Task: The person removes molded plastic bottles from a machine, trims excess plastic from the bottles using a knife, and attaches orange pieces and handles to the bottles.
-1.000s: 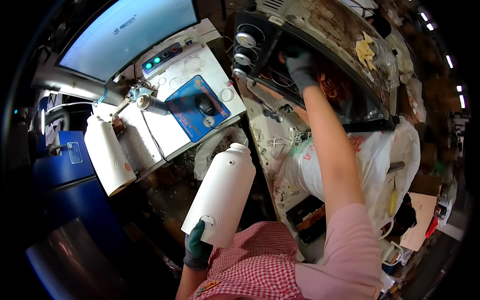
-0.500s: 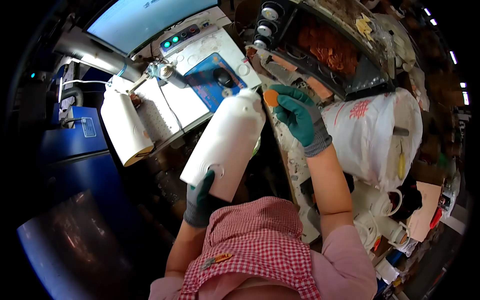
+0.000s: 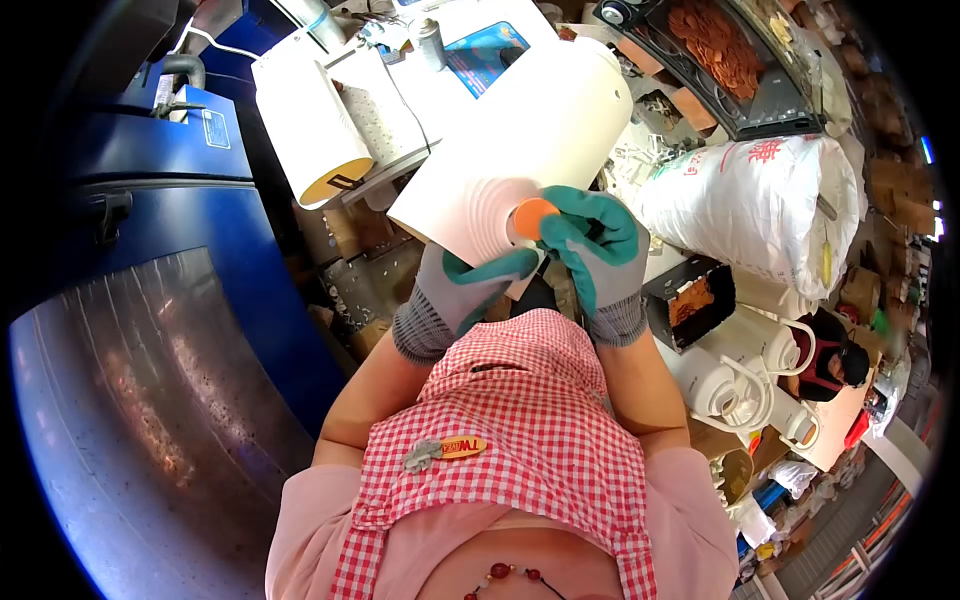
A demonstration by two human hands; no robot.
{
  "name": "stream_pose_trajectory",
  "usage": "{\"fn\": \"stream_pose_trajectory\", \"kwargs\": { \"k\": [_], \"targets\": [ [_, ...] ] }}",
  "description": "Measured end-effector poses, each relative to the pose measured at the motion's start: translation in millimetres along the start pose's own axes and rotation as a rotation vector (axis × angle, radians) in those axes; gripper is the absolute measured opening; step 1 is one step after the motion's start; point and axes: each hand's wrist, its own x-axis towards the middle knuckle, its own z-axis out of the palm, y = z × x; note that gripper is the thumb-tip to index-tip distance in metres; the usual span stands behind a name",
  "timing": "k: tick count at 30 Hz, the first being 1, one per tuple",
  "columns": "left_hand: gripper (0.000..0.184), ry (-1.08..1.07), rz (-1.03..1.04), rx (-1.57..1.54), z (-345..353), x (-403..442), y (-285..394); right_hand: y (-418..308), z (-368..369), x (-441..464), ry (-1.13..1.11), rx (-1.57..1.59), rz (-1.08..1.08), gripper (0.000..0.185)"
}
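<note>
A large white bottle-shaped container (image 3: 525, 130) lies tilted across the middle of the view, its base end towards me. My left hand (image 3: 465, 290), in a grey and green glove, grips that lower end with the thumb along the edge. Concentric rings surround a round spot on the base. Between the thumb and fingers of my gloved right hand (image 3: 600, 245) is an orange disc (image 3: 533, 217), held against or just in front of that spot; contact is hard to tell.
At left stand a blue machine (image 3: 170, 230) and a white cylinder (image 3: 310, 120) on a worktable. A black tray of orange pieces (image 3: 715, 50), a white sack (image 3: 750, 210), a small black box (image 3: 690, 300) and white handled jugs (image 3: 725, 385) are at right, near another person (image 3: 830, 360).
My right hand has brought the orange disc down from beside the bottle's top to its base. The bottle now appears nearer and tilted further over, and my head view has shifted downward.
</note>
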Motion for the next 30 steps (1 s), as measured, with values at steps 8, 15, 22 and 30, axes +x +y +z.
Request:
{"fn": "stream_pose_trajectory", "kwargs": {
  "k": [8,15,22,30],
  "targets": [
    [0.046,-0.062,0.052,0.108,-5.7,-9.1,10.9,-2.6,9.2,-11.0,-0.064,-0.211,-0.114,0.032],
    [0.048,-0.065,-0.010,0.076,-0.1,-9.9,16.8,-10.6,10.8,-8.3,-0.051,-0.236,-0.168,0.026],
    [0.050,-0.082,0.044,0.446,4.1,-13.0,12.6,-32.9,12.3,-5.1,-0.019,-0.219,0.190,0.013],
    [0.039,-0.050,-0.163,-0.021,9.0,-44.3,-8.9,-62.6,0.3,-1.9,-0.382,-0.431,0.493,0.017]
  ]
}}
